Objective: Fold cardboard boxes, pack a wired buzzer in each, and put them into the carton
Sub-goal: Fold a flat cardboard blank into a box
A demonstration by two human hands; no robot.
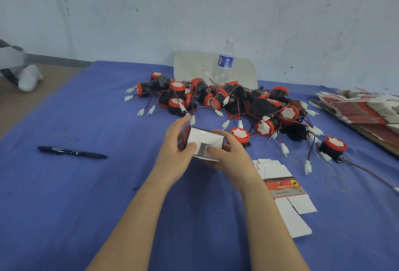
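I have both hands clamped on one half-folded cardboard box (204, 144), held just above the blue tablecloth (108, 195). The left hand (174, 152) wraps its 9 o'clock side and the right hand (233, 158) its 3 o'clock side, with both thumbs pressing on the white end flaps. That flapped end faces back toward me and slightly up. Its longer edge runs 9 to 3 between my palms; how deep the box goes away from me I cannot tell.

My read is that this end is being closed, so the filling comes next. The nearest wired buzzer (240, 135) sits at 1 o'clock, just beside the right hand, red cap up, so that hand is the nearer one for the pick. The main buzzer pile (226, 97) spreads from 12 to 2 o'clock. A flat box blank (282, 188) lies at 4 o'clock, long axis running roughly 11 to 5. I see no carton.
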